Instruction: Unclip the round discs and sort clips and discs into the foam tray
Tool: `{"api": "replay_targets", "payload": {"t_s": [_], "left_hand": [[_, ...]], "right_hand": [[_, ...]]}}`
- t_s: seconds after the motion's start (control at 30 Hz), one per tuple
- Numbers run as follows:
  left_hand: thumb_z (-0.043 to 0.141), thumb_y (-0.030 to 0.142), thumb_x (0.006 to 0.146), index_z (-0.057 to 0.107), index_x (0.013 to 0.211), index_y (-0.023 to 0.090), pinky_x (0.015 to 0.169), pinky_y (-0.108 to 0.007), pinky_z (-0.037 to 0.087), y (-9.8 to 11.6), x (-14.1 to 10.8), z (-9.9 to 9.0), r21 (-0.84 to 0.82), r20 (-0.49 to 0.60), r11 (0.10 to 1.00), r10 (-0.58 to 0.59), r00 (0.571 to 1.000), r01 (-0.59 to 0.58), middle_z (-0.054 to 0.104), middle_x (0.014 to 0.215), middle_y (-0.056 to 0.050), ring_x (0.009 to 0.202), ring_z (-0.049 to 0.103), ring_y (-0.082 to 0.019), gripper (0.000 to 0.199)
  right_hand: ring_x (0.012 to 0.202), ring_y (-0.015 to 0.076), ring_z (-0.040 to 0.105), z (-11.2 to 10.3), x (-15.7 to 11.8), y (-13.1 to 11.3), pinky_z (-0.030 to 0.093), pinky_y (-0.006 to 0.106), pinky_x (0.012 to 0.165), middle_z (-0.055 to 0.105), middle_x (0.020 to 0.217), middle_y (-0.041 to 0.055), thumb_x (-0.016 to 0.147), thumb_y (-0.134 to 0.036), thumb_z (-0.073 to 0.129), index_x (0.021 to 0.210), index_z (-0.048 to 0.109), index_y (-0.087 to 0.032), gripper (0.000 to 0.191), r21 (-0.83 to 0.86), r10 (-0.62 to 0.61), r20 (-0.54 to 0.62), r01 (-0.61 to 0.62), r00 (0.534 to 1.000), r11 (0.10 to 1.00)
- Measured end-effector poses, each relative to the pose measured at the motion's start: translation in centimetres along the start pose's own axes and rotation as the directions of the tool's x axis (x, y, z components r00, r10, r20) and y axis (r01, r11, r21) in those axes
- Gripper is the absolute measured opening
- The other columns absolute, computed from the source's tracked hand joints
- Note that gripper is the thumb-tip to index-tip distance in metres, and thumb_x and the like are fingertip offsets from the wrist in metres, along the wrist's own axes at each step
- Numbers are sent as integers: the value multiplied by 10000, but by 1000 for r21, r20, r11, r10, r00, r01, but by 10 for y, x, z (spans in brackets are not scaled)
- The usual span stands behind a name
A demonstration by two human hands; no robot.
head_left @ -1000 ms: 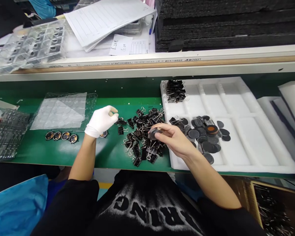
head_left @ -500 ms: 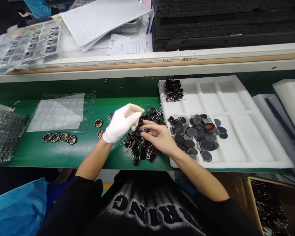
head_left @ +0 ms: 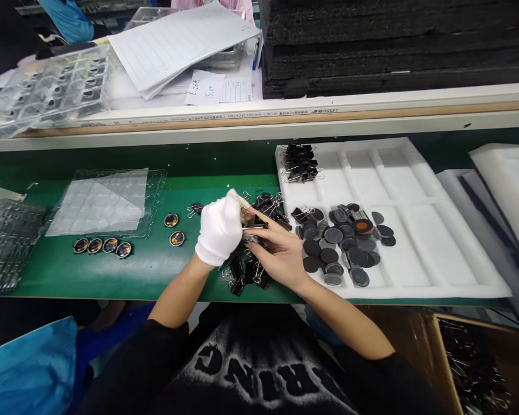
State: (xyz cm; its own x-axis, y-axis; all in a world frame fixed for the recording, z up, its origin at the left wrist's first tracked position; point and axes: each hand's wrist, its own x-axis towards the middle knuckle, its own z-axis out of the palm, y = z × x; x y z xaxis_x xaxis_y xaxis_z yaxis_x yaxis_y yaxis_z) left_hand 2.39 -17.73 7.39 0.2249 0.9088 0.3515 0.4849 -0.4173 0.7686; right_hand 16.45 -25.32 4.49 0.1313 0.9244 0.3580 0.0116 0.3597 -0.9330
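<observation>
My left hand [head_left: 219, 229], in a white glove, is closed on a black binder clip [head_left: 256, 226] above the clip pile. My bare right hand [head_left: 281, 249] meets it from the right, its fingers closed around the same clip and a small round piece [head_left: 251, 237] partly hidden between the fingers. Below both hands lies a heap of black binder clips [head_left: 237, 275] on the green table [head_left: 155, 279]. Two round pieces with black and gold faces [head_left: 177, 238] lie left of my gloved hand, and a single clip [head_left: 194, 208] sits near them.
A white foam tray [head_left: 450, 248] at the right holds dark discs [head_left: 328, 255] and stacked clips [head_left: 300, 162]. Clear plastic trays [head_left: 155, 196] lie left, above a row of several round pieces [head_left: 109, 245]. A shelf edge [head_left: 259, 124] runs behind. A box of clips [head_left: 476, 369] stands lower right.
My gloved hand has moved right and turned, its fingers now closed against my right hand. A binder clip now shows between the hands. The whole view has shifted slightly.
</observation>
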Motion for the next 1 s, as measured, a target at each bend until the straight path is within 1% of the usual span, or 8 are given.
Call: {"api": "replay_targets", "payload": {"t_s": [0.13,0.23,0.4,0.47,0.53,0.63,0.77,1.0], "left_hand": [[285,512,1111,780,897,224,663,-307,554,13,-4,1,-34,-64,997,64,996,-67,802,865,-54,717,737,-165,611],[450,448,1077,744,758,220,692,-292,542,20,-4,-1,9,-47,998,62,997,-62,762,726,-24,664,709,-147,491],[402,465,1109,712,640,205,636,-279,515,21,6,-1,-60,-41,998,5,999,-7,708,595,-16,552,661,-120,619],[395,533,1107,702,603,207,614,-286,511,19,12,0,-88,-51,996,-33,998,28,693,570,-25,545,658,-127,674],[400,607,1093,698,578,216,580,-293,503,15,20,1,-200,-87,976,-109,990,89,688,566,-32,528,639,-130,712],[398,678,1074,695,547,241,534,-302,470,11,29,1,-371,-163,917,-219,962,146,650,528,-32,489,582,-124,746],[397,700,1067,629,505,246,539,-300,478,7,30,8,-387,-205,911,-238,949,145,606,501,-21,481,558,-116,758],[358,631,1100,564,498,246,515,-276,482,-5,23,22,-388,-238,899,-313,919,205,576,482,-9,461,537,-109,745]], "right_hand": [[1332,273,700,7,-8,6,548,504,1179,758,1376,30,905,-151,777,1120,860,-367,316,72,-55,-63,59,997,996],[1318,283,709,8,-13,9,545,511,1181,782,1323,44,897,-178,795,1099,866,-356,278,101,-29,-56,34,998,994],[1365,309,668,17,-14,5,552,517,1171,780,1313,77,881,-325,829,1021,868,-315,146,178,147,-92,-129,985,976],[1365,307,661,21,-15,2,559,513,1162,770,1324,87,883,-340,833,1020,862,-308,144,201,170,-136,-140,976,969],[1358,300,656,25,-17,1,566,509,1151,734,1381,90,880,-336,840,1031,857,-306,156,214,146,-200,-102,969,971],[1181,261,705,30,-18,5,632,488,1031,729,1292,84,870,-393,853,1025,841,-309,177,249,178,-354,-91,918,964],[874,195,674,39,-15,10,668,437,844,727,1039,54,811,-523,876,990,813,-273,314,392,342,-447,-162,827,905],[897,182,685,44,-10,16,660,437,905,738,1033,33,786,-470,900,980,814,-271,290,423,355,-459,-152,814,893]]}}
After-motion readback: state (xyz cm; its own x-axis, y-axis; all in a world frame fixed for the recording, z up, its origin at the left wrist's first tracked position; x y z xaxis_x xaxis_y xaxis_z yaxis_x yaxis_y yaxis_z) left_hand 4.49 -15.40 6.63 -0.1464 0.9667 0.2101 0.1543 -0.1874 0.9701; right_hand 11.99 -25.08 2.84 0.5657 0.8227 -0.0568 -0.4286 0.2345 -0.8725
